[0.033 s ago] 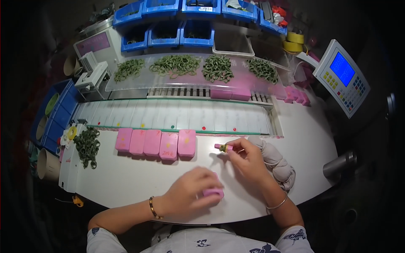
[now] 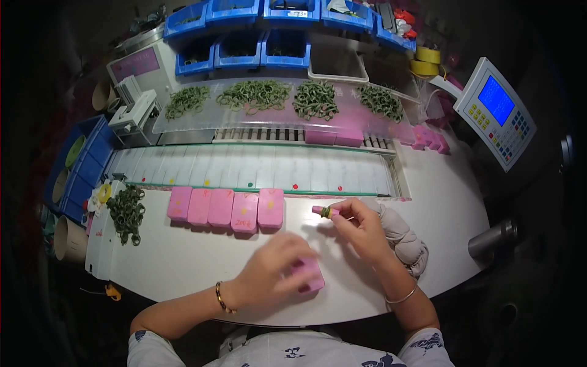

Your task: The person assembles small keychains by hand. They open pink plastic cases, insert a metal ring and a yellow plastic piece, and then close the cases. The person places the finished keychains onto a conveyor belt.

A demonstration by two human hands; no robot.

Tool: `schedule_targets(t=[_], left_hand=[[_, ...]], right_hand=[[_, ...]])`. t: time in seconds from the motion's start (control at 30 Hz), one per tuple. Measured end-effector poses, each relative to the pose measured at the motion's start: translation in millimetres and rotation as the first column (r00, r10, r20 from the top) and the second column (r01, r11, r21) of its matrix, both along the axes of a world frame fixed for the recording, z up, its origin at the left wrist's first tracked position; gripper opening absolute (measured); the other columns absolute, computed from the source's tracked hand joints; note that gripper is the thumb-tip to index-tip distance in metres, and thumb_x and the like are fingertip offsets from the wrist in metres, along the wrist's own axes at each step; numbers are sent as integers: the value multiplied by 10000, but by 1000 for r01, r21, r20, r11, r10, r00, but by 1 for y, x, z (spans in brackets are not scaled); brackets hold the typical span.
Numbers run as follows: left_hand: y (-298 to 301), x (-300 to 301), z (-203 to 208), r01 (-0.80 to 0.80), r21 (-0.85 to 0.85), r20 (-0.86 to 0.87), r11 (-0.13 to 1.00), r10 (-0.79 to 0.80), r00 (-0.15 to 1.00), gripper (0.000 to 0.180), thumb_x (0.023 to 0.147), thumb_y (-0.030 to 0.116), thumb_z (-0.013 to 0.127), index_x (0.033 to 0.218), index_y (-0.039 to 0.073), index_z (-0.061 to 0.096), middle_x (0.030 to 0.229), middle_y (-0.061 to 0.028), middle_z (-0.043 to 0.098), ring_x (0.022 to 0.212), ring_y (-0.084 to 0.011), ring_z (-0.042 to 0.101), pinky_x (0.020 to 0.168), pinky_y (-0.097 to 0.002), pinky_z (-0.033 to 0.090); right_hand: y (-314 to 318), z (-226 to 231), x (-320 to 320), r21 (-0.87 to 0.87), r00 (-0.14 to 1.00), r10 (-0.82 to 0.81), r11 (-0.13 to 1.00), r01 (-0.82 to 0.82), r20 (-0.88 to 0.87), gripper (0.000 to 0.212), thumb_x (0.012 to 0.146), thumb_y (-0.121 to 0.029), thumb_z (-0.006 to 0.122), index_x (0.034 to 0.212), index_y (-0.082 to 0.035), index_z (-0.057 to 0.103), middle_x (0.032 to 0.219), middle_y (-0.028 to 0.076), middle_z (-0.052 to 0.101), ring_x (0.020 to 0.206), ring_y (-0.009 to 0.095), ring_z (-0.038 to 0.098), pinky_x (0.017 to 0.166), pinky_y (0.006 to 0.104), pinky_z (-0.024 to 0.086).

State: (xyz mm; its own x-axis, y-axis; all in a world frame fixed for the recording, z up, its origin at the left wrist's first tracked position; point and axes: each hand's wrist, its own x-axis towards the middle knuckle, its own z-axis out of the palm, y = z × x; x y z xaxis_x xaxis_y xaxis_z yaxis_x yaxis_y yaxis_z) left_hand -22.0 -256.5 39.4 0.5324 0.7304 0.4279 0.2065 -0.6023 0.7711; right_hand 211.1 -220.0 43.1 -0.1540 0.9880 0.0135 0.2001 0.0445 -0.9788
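Observation:
My right hand (image 2: pixel 362 229) pinches a small pink stick (image 2: pixel 324 211) wound with green and yellow bands, its pink tip pointing left. Lower and to the left, my left hand (image 2: pixel 275 263) is smeared by motion over a rounded pink block (image 2: pixel 312 278). Its fingers overlap the block's upper left side, and whether they grip it is unclear. Beyond that hand, several similar pink blocks (image 2: pixel 220 207) stand side by side in a row, with yellow and orange marks on them.
A pile of green rings (image 2: pixel 126 214) lies at the left; more ring piles (image 2: pixel 254 95) sit on a clear shelf. A white slotted tray (image 2: pixel 251 168) runs behind the blocks. A grey cloth roll (image 2: pixel 403 238) lies beside my right wrist. A control panel (image 2: pixel 496 113) stands at right.
My left hand has risen slightly away from me, and more of the pink block beneath it shows. My right hand has barely shifted, still with the banded stick.

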Motion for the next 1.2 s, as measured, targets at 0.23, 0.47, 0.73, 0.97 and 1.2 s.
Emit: schedule_targets(t=[0.23, 0.47, 0.73, 0.97, 1.2], left_hand=[[43, 9, 13, -43, -431, 283, 901, 181, 942, 303, 928, 17, 702, 1208, 18, 586, 1016, -41, 663, 906, -77, 613, 713, -230, 543], [40, 9, 4, 77, -545, 394, 835, 174, 902, 168, 964, 18, 658, 1120, 3, 597, 989, -59, 675, 835, -94, 648, 696, -253, 555], [52, 1, 6, 407, -702, 671, 584, 350, 654, 238, 1026, 217, 617, 1183, 40, 594, 969, -51, 601, 863, -151, 615, 723, -301, 566], [40, 10, 11, 79, -555, 371, 828, 162, 915, 212, 953, 21, 671, 1163, 14, 645, 903, 9, 656, 708, 1, 527, 559, -178, 417], [36, 17, 5, 109, -445, 519, 889, 157, 840, 92, 978, 31, 658, 1067, 27, 638, 971, -32, 708, 668, -16, 516, 549, -190, 404]], right_hand=[[9, 9, -8, -139, 899, 176, 958, -249, -401, 172, 1005, -188, 628, 1072, -30, 618, 897, 36, 644, 768, 75, 575, 674, 234, 478], [2, 10, -17, -269, 820, 103, 915, -300, -564, 188, 1039, -238, 593, 1070, -52, 596, 908, 41, 636, 744, 84, 573, 654, 234, 479], [4, 7, -13, -335, 708, -44, 901, -277, -705, 140, 1030, -225, 614, 1022, -87, 592, 866, 3, 606, 679, 67, 507, 604, 209, 428], [-3, 6, -24, -303, 839, 10, 930, -208, -544, 153, 992, -207, 682, 975, -77, 604, 763, -27, 568, 633, 41, 460, 565, 207, 378], [-11, 10, -33, -268, 781, -7, 941, -206, -625, 144, 998, -191, 660, 967, -66, 595, 731, -28, 547, 593, 45, 433, 519, 213, 357]])
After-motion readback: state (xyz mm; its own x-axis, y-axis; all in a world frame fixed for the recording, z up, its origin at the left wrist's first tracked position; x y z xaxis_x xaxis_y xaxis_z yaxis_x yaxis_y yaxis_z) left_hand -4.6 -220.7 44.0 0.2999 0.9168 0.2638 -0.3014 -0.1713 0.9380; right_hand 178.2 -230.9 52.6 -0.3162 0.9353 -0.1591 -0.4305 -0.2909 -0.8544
